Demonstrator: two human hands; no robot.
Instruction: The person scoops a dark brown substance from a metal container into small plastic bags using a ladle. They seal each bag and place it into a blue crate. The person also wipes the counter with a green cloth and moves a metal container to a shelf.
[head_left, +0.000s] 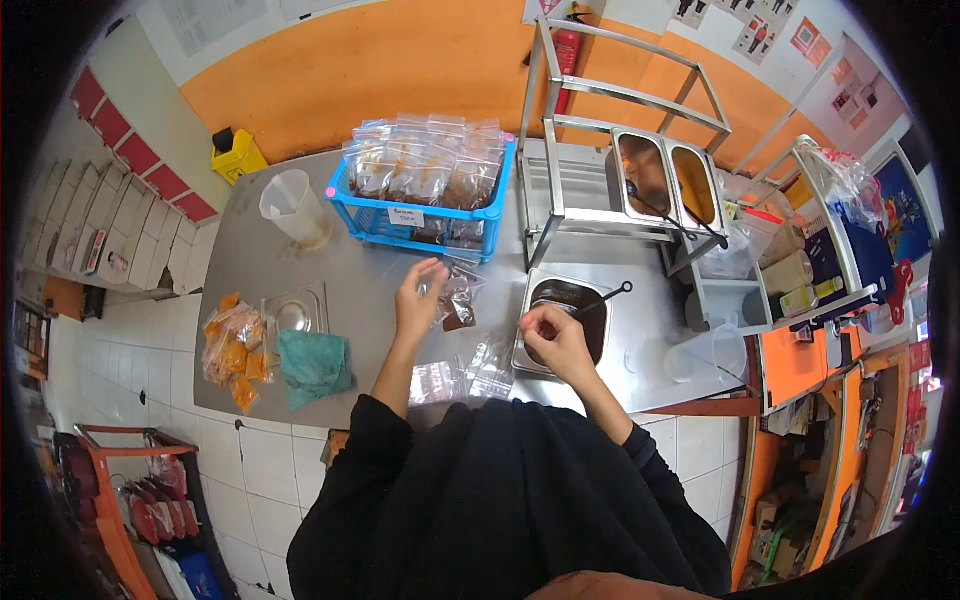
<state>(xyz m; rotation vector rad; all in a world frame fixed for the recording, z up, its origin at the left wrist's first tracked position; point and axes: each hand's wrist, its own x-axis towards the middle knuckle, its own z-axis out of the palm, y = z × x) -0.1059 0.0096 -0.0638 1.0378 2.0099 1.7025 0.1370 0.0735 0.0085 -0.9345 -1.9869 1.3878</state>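
Note:
My left hand (421, 296) is raised over the steel table (375, 300), its fingertips beside the top of a clear zip bag with dark sauce (458, 307); whether it grips the plastic is unclear. My right hand (556, 337) is above a steel pan of dark sauce (592, 341), thumb and fingertips close together; I cannot tell if anything thin is between them. A black-handled ladle (606, 297) rests in that pan. Empty zip bags (491, 366) lie near the table's front edge. Behind the left hand, a blue plastic basket (420, 214) holds several upright filled zip bags (420, 161).
At left are a clear plastic jug (295, 210), a green cloth (313, 366), a steel lid (294, 311) and orange sauce packets (236, 349). A steel rack (551, 172) holds two sauce pans (643, 176) at back right. Another clear jug (705, 356) stands at right.

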